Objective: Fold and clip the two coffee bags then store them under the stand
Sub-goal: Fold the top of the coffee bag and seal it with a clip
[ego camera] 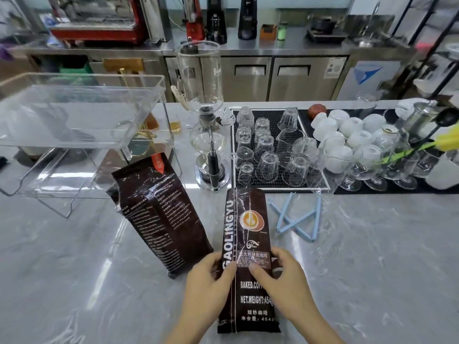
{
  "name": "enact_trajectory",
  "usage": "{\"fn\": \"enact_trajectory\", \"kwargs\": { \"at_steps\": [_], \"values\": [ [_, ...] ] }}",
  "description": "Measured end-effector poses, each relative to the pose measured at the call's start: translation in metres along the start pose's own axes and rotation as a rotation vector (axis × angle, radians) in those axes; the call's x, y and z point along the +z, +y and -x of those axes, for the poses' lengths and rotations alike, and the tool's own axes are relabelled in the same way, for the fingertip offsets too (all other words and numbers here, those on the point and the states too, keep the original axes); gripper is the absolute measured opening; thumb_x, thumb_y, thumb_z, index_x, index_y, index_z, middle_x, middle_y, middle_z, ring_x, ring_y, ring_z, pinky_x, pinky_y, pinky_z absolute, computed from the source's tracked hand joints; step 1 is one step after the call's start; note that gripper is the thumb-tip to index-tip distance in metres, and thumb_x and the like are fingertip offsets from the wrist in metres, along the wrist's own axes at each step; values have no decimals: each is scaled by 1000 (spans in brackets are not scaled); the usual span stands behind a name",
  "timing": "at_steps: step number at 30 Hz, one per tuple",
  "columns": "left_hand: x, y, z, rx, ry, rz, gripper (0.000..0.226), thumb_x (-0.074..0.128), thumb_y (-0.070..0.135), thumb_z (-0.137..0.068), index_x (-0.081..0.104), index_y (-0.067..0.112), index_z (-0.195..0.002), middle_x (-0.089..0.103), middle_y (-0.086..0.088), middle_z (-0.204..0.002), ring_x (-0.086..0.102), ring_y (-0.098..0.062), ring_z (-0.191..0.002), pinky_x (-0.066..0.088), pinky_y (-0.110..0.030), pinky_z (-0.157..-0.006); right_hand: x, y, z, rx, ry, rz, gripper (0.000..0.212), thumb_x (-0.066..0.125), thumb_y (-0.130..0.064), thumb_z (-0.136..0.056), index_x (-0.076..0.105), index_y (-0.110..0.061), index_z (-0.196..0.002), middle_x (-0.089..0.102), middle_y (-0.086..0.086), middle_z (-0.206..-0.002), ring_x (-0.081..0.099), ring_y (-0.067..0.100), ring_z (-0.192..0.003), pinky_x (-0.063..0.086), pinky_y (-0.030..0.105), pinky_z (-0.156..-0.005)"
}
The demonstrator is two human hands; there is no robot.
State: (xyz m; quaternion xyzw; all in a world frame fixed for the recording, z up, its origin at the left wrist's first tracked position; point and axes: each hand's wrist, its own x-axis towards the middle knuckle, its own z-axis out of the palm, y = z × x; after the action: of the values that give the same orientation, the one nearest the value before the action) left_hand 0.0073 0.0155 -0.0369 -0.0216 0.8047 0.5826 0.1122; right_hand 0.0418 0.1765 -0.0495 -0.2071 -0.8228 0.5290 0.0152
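A head-worn camera looks down on a glossy grey marble-patterned counter (pixel 372 269). At the near centre lies a dark brown, shiny foil coffee bag (pixel 248 234), a long flat rectangle printed with white lettering and a round orange-and-white emblem, its bottom end toward the viewer. The left hand (pixel 207 281) grips the bag's left edge, thumb on the printed face and fingers curled around the side; the right hand (pixel 280 274) holds the right edge the same way, thumb pressing near the label. Both forearms are cut off by the bottom of the frame. Just to the left stands a second coffee bag (pixel 159 219), equally dark and crinkled, leaning and showing its back panel of small white text; an orange tag (pixel 158 161) shows at its top edge. To the right of the held bag, two pale blue plastic clips (pixel 295 219), long thin hinged bars, lie crossed on the counter, apart from the bags. At far left sits a clear acrylic stand (pixel 82 112), a box-shaped tray raised on angled transparent legs; objects behind it are blurred by reflections. Behind the bags stand a glass siphon coffee maker (pixel 208 135), a black ribbed mat (pixel 273 115) with upturned glasses, and white cups (pixel 347 135). The steel back counter and its machines are soft and hard to make out.
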Motion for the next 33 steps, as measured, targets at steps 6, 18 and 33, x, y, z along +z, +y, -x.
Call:
{"fn": "enact_trajectory", "kwargs": {
  "at_steps": [6,18,33],
  "values": [
    [-1,5,-5,100,54,20,24,82,16,-81,71,32,-95,75,27,-95,73,4,-87,57,-14,-75,-4,-13,-2,-81,72,-41,43,85,-25,-69,60,-37,-102,70,-18,-98,66,-5,-88,54,11,-73],
    [-8,24,-14,435,159,44,35,90,7,-70,69,29,-88,76,7,-85,74,-11,-78,61,-28,-69,-13,-28,-4,-297,195,-149,45,84,-21,-64,56,-42,-92,72,-12,-94,69,5,-86,53,17,-75],
    [-17,28,-33,434,-73,279,39,92,19,-63,58,12,-81,75,-6,-88,73,-18,-83,59,-40,-71,-22,-27,-17,-332,59,-524,39,83,-9,-59,62,-21,-89,71,15,-88,70,25,-81,56,35,-74]
  ]
}}
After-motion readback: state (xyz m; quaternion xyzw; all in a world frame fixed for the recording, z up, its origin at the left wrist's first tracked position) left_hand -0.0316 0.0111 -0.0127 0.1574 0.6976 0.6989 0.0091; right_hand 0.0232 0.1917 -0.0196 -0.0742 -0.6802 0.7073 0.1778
